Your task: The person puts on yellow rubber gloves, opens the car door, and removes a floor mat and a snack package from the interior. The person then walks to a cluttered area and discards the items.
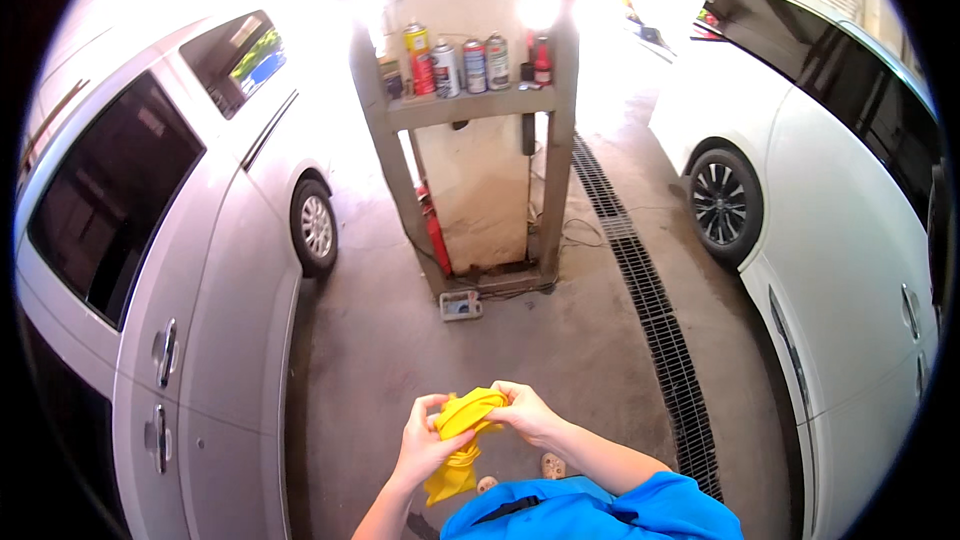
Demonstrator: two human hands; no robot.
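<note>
Both my hands hold a soft, crumpled yellow cloth (465, 418) in front of my blue top. My left hand (422, 448) pinches its left side between thumb and fingers. At the upper right, my right hand (527, 414) grips the cloth's edge with its fingers bent. Part of the cloth is bunched between the two hands, and a twisted length hangs below my left hand. The folds hide its full shape and some of my fingertips.
A silver van (240, 320) stands on my left, a white van (850, 230) on my right. Ahead is a pillar with a shelf (470, 110) of spray cans (446, 70). A fire extinguisher (437, 240) and a grey jug (461, 306) are by its foot. A drain grate (655, 310) crosses the floor.
</note>
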